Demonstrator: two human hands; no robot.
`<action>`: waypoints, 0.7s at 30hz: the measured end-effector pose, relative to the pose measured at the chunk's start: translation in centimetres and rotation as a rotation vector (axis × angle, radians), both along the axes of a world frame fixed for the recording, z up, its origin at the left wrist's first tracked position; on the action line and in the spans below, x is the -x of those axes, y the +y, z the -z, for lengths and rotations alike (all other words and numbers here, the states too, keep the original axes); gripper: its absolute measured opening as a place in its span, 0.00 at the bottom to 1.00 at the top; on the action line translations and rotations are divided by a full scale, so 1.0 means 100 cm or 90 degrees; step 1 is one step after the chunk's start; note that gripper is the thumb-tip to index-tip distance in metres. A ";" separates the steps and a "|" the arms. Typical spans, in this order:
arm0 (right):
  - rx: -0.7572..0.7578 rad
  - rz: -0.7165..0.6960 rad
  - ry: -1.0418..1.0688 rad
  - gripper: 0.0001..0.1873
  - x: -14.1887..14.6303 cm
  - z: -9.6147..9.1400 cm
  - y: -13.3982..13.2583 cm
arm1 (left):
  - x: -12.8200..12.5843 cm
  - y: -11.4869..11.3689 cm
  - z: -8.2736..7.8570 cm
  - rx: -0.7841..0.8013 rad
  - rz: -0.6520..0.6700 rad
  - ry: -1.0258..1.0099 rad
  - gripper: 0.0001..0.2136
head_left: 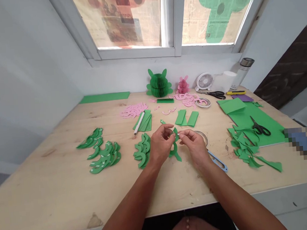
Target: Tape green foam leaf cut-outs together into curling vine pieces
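Note:
My left hand (160, 142) pinches a green paper cutout (175, 131) over the middle of the table. My right hand (194, 143) is closed at the cutout's right edge, its fingertips on a small white strip (178, 134), too small to make out fully. Below the fingers lies another curved green cutout (175, 152). Partly hidden behind my right hand is a tape roll (204, 136), with a light-blue utility knife (218, 161) beside it. Left of my left hand sits a pile of curved green cutouts (142, 150).
More green cutouts with white strips (106, 157) lie at left. A white pen (139, 123) rests on folded green paper (146, 121). Scissors (260, 127), green sheets (270, 128) and scraps (246, 143) lie at right. Honeycomb paper figures (159, 84), a fan (204, 81) and a bottle (242, 73) stand behind.

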State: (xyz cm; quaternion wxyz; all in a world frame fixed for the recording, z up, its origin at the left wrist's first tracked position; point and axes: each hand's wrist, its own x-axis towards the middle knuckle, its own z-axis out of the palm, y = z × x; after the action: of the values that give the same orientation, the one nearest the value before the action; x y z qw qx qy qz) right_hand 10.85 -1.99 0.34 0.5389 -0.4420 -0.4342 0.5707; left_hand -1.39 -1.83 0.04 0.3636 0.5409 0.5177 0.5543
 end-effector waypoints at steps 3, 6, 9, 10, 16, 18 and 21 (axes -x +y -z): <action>-0.019 -0.001 -0.033 0.06 -0.001 0.001 0.001 | 0.000 0.000 0.001 0.000 0.009 0.012 0.13; -0.023 0.010 -0.070 0.07 -0.001 0.002 0.002 | -0.001 0.000 0.000 0.003 0.009 0.021 0.12; -0.027 0.022 -0.099 0.07 -0.003 0.002 0.003 | -0.002 -0.001 -0.003 0.008 0.015 0.025 0.13; -0.027 0.024 -0.106 0.07 -0.003 0.001 0.004 | -0.002 -0.001 -0.003 0.010 0.019 0.026 0.13; -0.050 0.026 -0.146 0.06 -0.006 0.001 0.005 | -0.003 -0.002 -0.005 0.029 0.040 0.042 0.11; -0.059 0.029 -0.154 0.06 -0.006 0.003 0.007 | -0.004 -0.002 -0.005 0.038 0.046 0.032 0.12; -0.054 0.037 -0.164 0.08 -0.007 0.006 0.008 | -0.005 -0.001 -0.005 0.062 0.052 0.008 0.11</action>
State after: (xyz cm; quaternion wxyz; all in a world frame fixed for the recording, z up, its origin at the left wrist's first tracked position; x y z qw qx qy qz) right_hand 11.52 -1.24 -0.25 0.5132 -0.5009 -0.5102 0.4748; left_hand -0.90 -1.92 0.51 0.4082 0.5470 0.5237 0.5098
